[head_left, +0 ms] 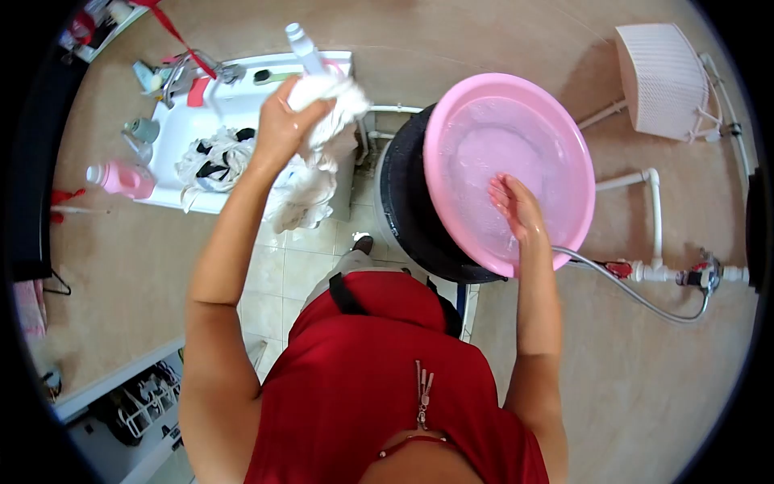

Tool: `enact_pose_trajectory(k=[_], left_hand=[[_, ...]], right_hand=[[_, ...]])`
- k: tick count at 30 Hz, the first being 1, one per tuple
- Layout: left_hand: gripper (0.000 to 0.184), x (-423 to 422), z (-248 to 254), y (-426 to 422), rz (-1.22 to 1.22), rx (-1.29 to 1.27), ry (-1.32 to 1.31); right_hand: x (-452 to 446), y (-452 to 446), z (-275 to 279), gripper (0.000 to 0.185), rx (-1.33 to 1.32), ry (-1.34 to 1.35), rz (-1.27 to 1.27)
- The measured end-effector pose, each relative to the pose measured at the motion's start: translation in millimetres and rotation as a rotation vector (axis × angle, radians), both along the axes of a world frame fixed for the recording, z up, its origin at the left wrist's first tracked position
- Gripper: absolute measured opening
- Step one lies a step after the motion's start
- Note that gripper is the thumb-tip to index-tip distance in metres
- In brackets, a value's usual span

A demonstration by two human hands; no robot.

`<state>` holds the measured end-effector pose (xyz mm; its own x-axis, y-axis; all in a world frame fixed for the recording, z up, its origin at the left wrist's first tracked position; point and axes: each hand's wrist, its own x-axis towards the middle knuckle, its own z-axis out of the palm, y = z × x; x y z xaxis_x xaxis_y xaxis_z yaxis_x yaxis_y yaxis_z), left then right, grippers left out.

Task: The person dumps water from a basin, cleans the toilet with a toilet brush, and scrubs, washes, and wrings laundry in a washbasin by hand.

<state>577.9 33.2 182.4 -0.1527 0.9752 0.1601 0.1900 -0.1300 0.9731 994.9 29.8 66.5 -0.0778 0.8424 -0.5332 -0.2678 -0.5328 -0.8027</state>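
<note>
Gripped in my left hand (291, 129) is a bunched white cloth (333, 101), raised over the right end of the white sink (173, 133). Part of the cloth hangs down beside the sink edge. My right hand (516, 206) is open, fingers apart, over the water in the pink basin (589, 173); whether it touches the water I cannot tell. The basin rests tilted on a black drum (403, 185). In the sink lies a heap of wet white and black cloths (218, 161).
A pink bottle (127, 178) stands at the sink's left edge, and a white bottle (304, 48) at its back. A brush (274, 77) lies near the faucet (230, 73). A metal hose (637, 294) runs from the wall pipes to the basin. A white basket (665, 81) is at upper right.
</note>
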Motion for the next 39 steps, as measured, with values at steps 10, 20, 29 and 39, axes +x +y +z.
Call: enact_pose_trajectory(k=[10,20,29,39], left_hand=[[0.061,176,45,42,-0.395,-0.110,0.214],[0.066,257,-125,77,-0.427,-0.104,0.769],[0.089,297,-167,71,-0.570,-0.218,1.225],[0.030,331,-137,71,-0.506,-0.354,0.256]], right_hand=[[-35,18,62,0.054,0.401,0.632,-0.214],[70,26,-51,0.053,0.457,-1.328,-0.358],[19,16,-39,0.049,0.183,-1.631,0.251],[29,53,-82,0.048,0.054,-0.038,-0.279]])
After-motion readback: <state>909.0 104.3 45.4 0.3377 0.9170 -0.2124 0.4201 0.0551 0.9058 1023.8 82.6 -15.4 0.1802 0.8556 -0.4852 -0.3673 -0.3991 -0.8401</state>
